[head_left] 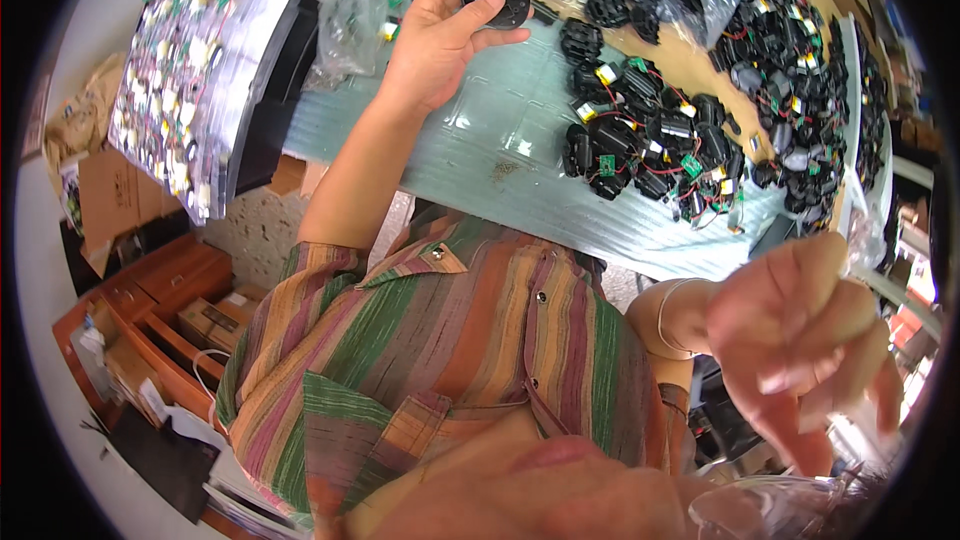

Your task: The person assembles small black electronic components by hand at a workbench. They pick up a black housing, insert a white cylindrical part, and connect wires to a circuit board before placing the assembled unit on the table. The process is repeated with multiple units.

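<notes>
My left hand (440,40) is raised over the far part of the table, closed on a rounded black plastic housing (500,10) with its moulded inner side in sight. The thumb presses on its face and the other fingers support it from behind. Close to the camera at the lower right, my right hand (800,340) is lifted off the table beside a pair of clear glasses (770,510). Its fingers are loosely bent and somewhat blurred, with gaps between them and no object visible there.
A pile of black housings with red wires, green boards and pale cells (650,130) covers the table's right part. More black parts (800,110) lie beyond. A tilted tray of wired cells (180,80) stands left, next to a clear plastic bag (350,30). Pale foam sheeting (470,180) covers the tabletop.
</notes>
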A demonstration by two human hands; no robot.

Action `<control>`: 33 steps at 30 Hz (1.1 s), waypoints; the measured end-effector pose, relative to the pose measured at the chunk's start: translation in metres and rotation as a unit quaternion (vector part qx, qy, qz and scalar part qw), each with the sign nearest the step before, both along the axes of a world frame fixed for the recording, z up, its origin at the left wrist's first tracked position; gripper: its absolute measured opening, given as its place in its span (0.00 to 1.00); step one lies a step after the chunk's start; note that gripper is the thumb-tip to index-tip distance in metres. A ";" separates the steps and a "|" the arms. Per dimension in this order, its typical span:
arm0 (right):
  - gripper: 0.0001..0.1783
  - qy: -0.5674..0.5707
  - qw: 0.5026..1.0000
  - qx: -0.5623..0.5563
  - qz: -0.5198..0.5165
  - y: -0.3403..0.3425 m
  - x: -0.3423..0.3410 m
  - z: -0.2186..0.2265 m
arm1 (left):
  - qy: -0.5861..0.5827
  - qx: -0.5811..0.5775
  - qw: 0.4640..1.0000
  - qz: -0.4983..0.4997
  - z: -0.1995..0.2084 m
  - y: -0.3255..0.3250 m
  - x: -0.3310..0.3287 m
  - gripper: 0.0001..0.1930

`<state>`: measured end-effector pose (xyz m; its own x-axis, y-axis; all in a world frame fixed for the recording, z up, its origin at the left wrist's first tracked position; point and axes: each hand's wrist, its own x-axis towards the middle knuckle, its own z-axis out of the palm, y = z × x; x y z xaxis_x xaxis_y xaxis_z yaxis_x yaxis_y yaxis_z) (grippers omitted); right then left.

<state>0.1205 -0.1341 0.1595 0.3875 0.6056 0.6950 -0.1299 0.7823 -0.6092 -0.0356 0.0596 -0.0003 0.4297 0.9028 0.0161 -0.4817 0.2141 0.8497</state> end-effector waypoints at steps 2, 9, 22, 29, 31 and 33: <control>0.16 -0.037 0.994 -0.067 -0.071 0.017 0.014 -0.028 | 0.004 0.023 0.999 0.034 -0.001 -0.001 -0.018 0.21; 0.11 -0.448 0.821 -0.355 -0.004 0.098 0.015 -0.113 | 0.048 0.040 0.992 0.108 -0.021 -0.015 -0.074 0.14; 0.16 -0.688 0.713 -0.134 0.004 0.198 -0.051 -0.199 | 0.047 0.032 0.978 0.201 -0.003 -0.035 -0.100 0.16; 0.21 -0.410 0.855 -0.297 0.108 0.195 -0.015 -0.171 | 0.019 -0.040 0.989 0.139 -0.011 -0.046 -0.091 0.17; 0.21 -0.336 0.871 -0.337 0.121 0.188 -0.002 -0.161 | 0.026 -0.041 0.989 0.140 -0.018 -0.045 -0.086 0.16; 0.20 -0.277 0.888 -0.337 0.144 0.181 0.004 -0.151 | 0.068 -0.003 0.991 0.118 -0.020 -0.040 -0.082 0.17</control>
